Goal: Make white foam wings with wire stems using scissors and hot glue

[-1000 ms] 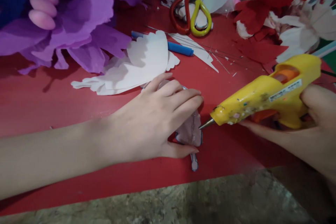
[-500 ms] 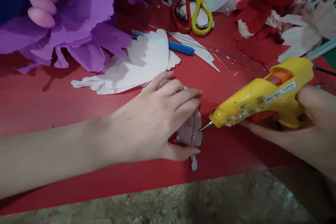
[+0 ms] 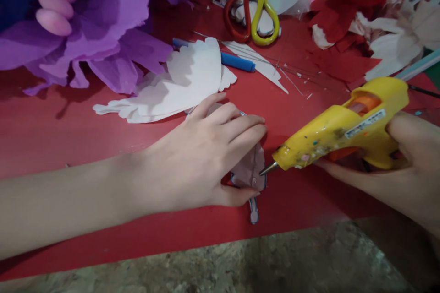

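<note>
My left hand point(image 3: 209, 160) lies across a pinkish-grey paper cutout point(image 3: 248, 170) with dark outlined edges, its fingers curved over the top and the thumb at the lower end. The hand covers much of the cutout; a narrow stem-like tab sticks out below the thumb. A thin line runs along the cutout's middle, with a small shiny spot near the bottom. My right hand point(image 3: 415, 160) is closed around the handle of a yellow glue gun point(image 3: 340, 128), smeared with residue. Its metal nozzle points left and reaches the cutout's right part; whether it touches is hard to tell.
White scalloped paper pieces point(image 3: 192, 84) overlap a blue pen point(image 3: 237, 62) beyond my left hand. Thin wires point(image 3: 257, 58) and scissors point(image 3: 252, 23) with red and yellow handles lie farther back. Purple petals point(image 3: 113, 32) stand at left, red paper point(image 3: 343, 18) at right. The red table's edge point(image 3: 172, 249) runs in front.
The glue gun has shifted slightly down and left, its nozzle a little lower on the cutout. My left thumb has drawn in slightly; the rest looks the same.
</note>
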Action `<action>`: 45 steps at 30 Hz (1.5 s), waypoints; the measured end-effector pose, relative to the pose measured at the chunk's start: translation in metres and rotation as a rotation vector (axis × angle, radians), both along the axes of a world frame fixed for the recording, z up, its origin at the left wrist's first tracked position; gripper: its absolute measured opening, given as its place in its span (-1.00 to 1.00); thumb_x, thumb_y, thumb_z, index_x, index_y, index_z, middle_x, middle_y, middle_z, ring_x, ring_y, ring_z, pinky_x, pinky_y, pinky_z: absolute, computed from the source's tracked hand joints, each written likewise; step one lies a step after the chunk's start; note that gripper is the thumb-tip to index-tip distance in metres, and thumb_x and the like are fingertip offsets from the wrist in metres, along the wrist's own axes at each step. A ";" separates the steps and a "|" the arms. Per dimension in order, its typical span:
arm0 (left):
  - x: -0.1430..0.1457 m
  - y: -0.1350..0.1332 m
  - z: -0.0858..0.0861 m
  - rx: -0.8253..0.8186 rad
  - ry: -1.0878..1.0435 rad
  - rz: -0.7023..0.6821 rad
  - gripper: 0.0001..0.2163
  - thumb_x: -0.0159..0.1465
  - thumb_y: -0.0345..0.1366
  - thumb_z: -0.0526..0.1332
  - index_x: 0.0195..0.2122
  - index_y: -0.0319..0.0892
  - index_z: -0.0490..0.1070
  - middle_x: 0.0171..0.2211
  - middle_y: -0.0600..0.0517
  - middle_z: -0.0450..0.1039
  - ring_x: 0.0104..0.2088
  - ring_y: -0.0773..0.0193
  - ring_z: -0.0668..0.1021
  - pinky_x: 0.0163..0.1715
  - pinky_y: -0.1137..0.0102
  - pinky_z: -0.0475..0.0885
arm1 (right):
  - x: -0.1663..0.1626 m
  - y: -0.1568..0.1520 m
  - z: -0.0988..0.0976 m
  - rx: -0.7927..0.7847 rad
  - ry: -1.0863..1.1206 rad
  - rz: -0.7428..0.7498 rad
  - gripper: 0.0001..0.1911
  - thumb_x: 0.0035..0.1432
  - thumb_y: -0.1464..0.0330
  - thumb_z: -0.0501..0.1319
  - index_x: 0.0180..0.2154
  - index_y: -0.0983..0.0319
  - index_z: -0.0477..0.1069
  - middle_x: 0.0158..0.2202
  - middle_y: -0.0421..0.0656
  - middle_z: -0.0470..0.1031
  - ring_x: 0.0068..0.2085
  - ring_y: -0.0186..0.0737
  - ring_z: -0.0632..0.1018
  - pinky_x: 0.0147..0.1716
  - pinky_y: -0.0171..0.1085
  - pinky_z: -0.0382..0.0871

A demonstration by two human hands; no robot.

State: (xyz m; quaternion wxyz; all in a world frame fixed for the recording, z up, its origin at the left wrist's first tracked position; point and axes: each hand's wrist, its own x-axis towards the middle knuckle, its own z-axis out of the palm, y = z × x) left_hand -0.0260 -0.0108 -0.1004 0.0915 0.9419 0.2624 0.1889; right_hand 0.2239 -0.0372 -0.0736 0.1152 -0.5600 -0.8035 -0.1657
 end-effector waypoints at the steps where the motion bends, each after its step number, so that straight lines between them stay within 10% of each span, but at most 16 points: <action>1: 0.000 0.000 0.000 0.002 -0.003 -0.001 -0.60 0.15 -0.08 0.15 -0.13 -0.30 0.38 -0.08 -0.12 0.46 -0.14 0.04 0.44 0.08 0.10 0.16 | 0.000 -0.001 0.000 -0.007 0.000 0.001 -0.42 -0.01 -0.23 -0.07 -0.51 0.16 0.12 -0.73 -0.36 -0.13 -0.71 -0.42 0.01 -0.72 -0.35 -0.11; 45: 0.000 0.000 -0.003 0.006 -0.030 0.012 -0.62 0.13 -0.06 0.16 -0.16 -0.28 0.37 -0.13 -0.08 0.45 -0.15 0.09 0.46 0.13 0.10 0.14 | -0.001 0.004 -0.005 0.086 -0.044 0.057 -0.44 0.05 -0.15 -0.04 -0.55 0.15 -0.16 -0.67 -0.33 -0.04 -0.66 -0.43 0.05 -0.73 -0.36 -0.08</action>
